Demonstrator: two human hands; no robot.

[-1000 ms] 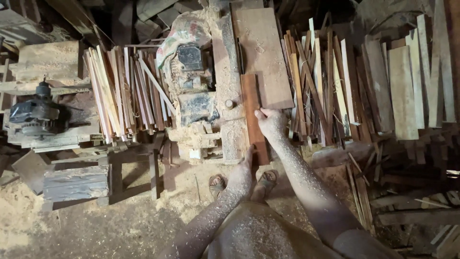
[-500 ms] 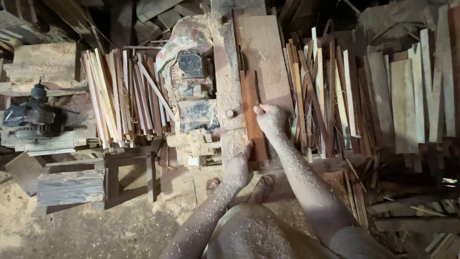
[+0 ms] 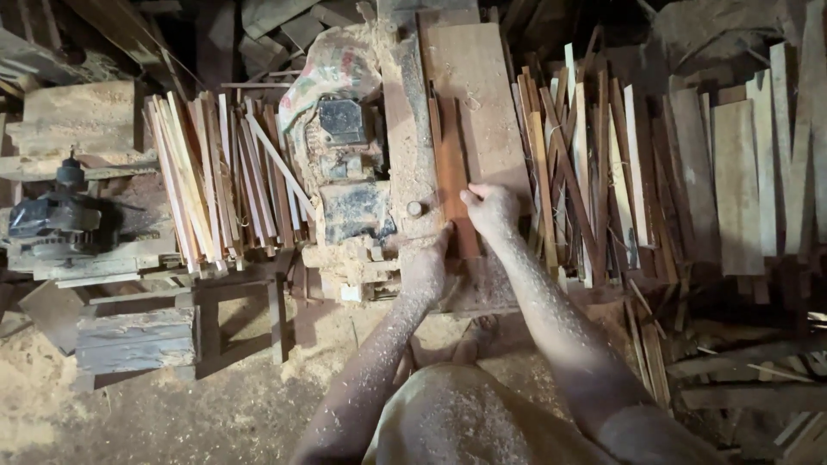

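Note:
A narrow reddish wooden strip (image 3: 451, 164) lies lengthwise on the sawdust-covered saw table (image 3: 491, 112), running away from me. My right hand (image 3: 491, 209) presses down on the strip's near right side, fingers curled over it. My left hand (image 3: 428, 263) holds the strip's near end at the table's front edge. Both forearms are dusted with sawdust. A thin blade or fence line (image 3: 428, 95) runs along the strip's left edge.
A dusty motor (image 3: 343, 129) under a sack sits left of the table. Bundles of thin slats (image 3: 215, 181) lean at left; many boards and offcuts (image 3: 689, 164) stand at right. A dark engine (image 3: 52, 220) rests far left. Sawdust covers the floor (image 3: 172, 405).
The view has drifted slightly. My right hand has slid a little along the strip toward the far end, and the strip has advanced with it; my left hand stays at the near end.

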